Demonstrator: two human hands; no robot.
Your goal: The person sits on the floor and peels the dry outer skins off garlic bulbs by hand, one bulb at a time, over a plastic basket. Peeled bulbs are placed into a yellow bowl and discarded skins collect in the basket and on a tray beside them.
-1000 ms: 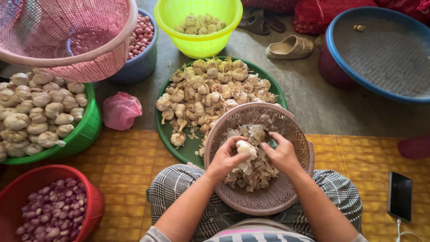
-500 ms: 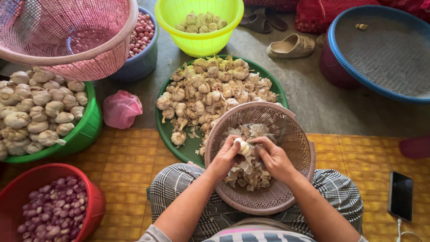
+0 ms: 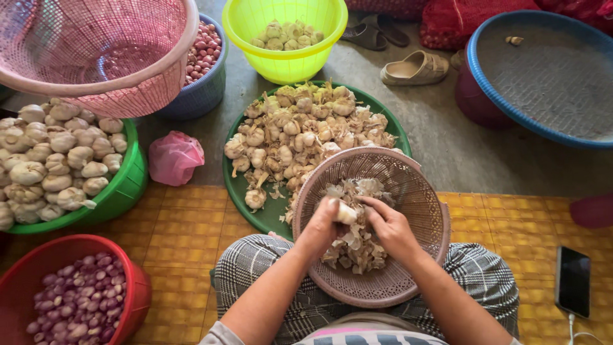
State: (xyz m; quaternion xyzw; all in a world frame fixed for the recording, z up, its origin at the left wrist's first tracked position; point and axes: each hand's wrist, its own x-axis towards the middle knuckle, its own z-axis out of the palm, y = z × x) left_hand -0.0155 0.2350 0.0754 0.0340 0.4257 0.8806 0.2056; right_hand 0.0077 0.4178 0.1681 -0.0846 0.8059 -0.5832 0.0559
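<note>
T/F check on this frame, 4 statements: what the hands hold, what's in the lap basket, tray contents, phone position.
1. Both hands, left hand and right hand, hold one garlic bulb. True.
2. The lap basket holds whole shallots. False: papery garlic skins.
3. The green tray carries garlic bulbs. True.
4. The phone lies inside the blue tub. False: it lies on the mat.

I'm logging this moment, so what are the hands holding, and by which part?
Both hands, left and right, hold one garlic bulb between their fingertips, by its opposite sides, over the peel basket.
</note>
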